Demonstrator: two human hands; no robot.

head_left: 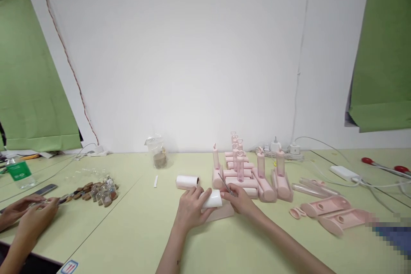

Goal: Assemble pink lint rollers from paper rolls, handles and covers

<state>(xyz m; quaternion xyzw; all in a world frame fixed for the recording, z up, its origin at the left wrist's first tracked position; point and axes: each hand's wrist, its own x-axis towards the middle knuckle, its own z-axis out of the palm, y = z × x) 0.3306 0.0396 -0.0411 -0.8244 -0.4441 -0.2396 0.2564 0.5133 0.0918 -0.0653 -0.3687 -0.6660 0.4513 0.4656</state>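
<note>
My left hand (192, 207) is closed around a short white cylinder (212, 199), lying on its side just above the table. Close to the cylinder's right end, my right hand (239, 199) pinches a thin, pointed metal tool (224, 182), its tip angled up and left; its exact kind is too small to make out. Beneath both hands lies a pale pink part (222, 212), partly covered by them. Behind my left hand rests another white cylinder (187, 182) with a dark open end. Pink bases with upright clear pink tubes (261, 166) stand beyond my right hand.
Pink half-shells (345, 219), clear tubes (311, 190) and a white power adapter (344, 174) lie at right. A bag (159, 156) and a white strip (156, 181) are at back left. Another person's hands (35, 218) work at far left beside small brown pieces (86, 190) and a bottle (20, 172).
</note>
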